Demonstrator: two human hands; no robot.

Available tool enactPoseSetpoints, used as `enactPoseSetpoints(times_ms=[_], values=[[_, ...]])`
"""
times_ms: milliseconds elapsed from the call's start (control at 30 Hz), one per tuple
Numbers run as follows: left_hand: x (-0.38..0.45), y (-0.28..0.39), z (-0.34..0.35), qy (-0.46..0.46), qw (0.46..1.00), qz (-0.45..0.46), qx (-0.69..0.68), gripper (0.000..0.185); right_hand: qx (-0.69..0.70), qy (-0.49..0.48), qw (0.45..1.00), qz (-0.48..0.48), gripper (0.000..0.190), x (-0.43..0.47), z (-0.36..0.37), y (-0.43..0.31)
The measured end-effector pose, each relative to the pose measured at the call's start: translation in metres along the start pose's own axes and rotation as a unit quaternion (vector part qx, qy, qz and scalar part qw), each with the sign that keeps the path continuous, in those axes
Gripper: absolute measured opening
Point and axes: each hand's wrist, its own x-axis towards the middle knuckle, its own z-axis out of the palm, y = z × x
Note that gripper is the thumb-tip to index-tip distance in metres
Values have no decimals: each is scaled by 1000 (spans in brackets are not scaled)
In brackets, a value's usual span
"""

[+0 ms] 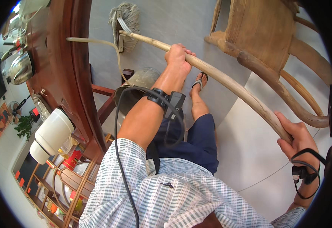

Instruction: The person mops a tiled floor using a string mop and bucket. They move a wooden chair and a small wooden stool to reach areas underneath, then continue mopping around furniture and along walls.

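A string mop with a long wooden handle (225,77) crosses the view from upper left to lower right. Its grey mop head (130,27) rests on the floor at the upper left, joined to the handle by a metal clamp. My left hand (179,58) is wrapped around the handle's lower part. Near its top end, my right hand (300,136) grips the wood, thumb and fingers to either side. Each wrist carries a strapped device with a black cable.
A wooden armchair (257,34) stands at the upper right. On the left is a reddish wooden table (82,71) bearing a white flask (55,128) and a steel kettle (22,68). A metal bucket (146,78) with a pale hose (116,48) at its rim sits below the table edge.
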Motion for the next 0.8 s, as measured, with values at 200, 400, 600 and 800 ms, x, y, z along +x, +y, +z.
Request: enactPoseSetpoints(times_ms=[200,400,600,800], values=[[-71,-16,-31,-19,1000,5,4,15,51,-61,997,14,73,-58,9,6],[-66,-19,-87,63,995,14,72,9,102,-173,977,73,76,-49,34,-1],[-6,-35,-64,47,999,22,-3,4,-179,-4,983,-52,62,-25,34,3],[-54,-62,25,-34,992,-42,-110,4,-377,86,921,51,70,-98,-38,-13]])
